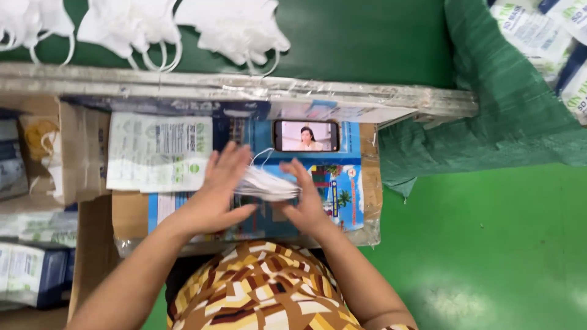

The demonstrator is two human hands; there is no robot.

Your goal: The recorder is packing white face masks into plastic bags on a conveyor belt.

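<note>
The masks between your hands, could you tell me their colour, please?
The masks are white, seen in the head view.

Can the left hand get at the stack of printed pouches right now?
Probably yes: the pouches lie uncovered just beside the left hand, though both hands are pressing a stack of white masks.

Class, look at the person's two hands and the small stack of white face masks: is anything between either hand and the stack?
Nothing visible is. The left hand and the right hand press directly on the two sides of the stack of white face masks, above the blue printed board.
</note>
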